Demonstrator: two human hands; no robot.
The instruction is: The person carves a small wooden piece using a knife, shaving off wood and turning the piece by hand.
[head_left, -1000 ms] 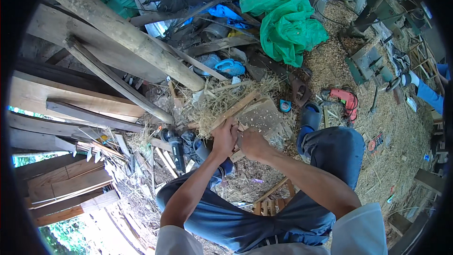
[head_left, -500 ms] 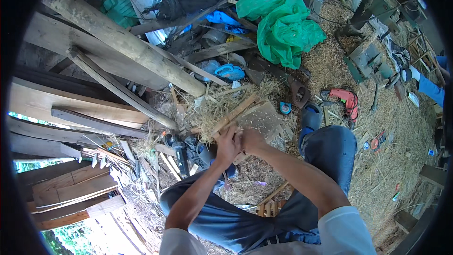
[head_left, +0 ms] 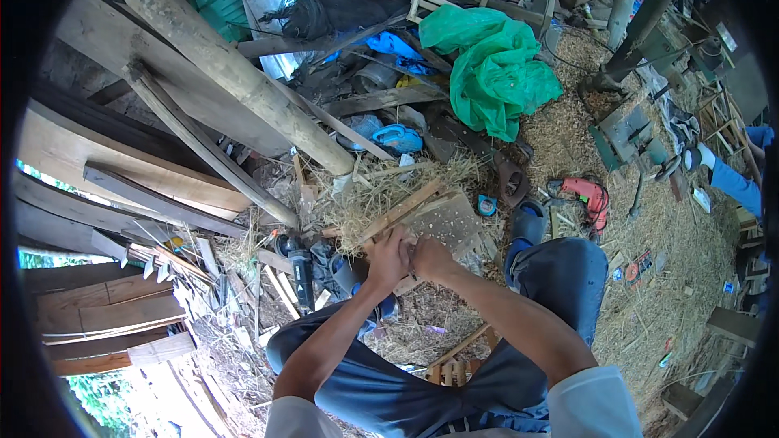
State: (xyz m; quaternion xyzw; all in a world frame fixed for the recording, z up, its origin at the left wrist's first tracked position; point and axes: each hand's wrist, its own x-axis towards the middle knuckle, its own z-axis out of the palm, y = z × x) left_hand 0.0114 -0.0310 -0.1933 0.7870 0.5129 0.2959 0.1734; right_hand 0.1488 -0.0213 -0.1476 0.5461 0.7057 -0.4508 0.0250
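My left hand (head_left: 388,259) and my right hand (head_left: 432,259) are close together between my knees, their fingers curled. A small dark piece (head_left: 411,258) shows between them, too little of it visible to name. Just beyond my left fingers lies a pale wooden strip (head_left: 406,209), slanting up to the right; whether those fingers touch it is hidden. Under and beyond my right hand is a flat wooden board (head_left: 448,225) sprinkled with wood chips. Dry straw-like shavings (head_left: 353,215) are heaped to the left of the strip.
A blue tape measure (head_left: 486,205) and red power drill (head_left: 588,199) lie to the right. A black power tool (head_left: 302,276) lies left. Green plastic sheeting (head_left: 503,73) is beyond, with a wooden pole (head_left: 235,65) at left. Another person's leg (head_left: 734,185) shows far right.
The whole view has shifted slightly, so the surroundings sit a little lower. My hands stay together in front of the board, with the dark piece between them now easier to see.
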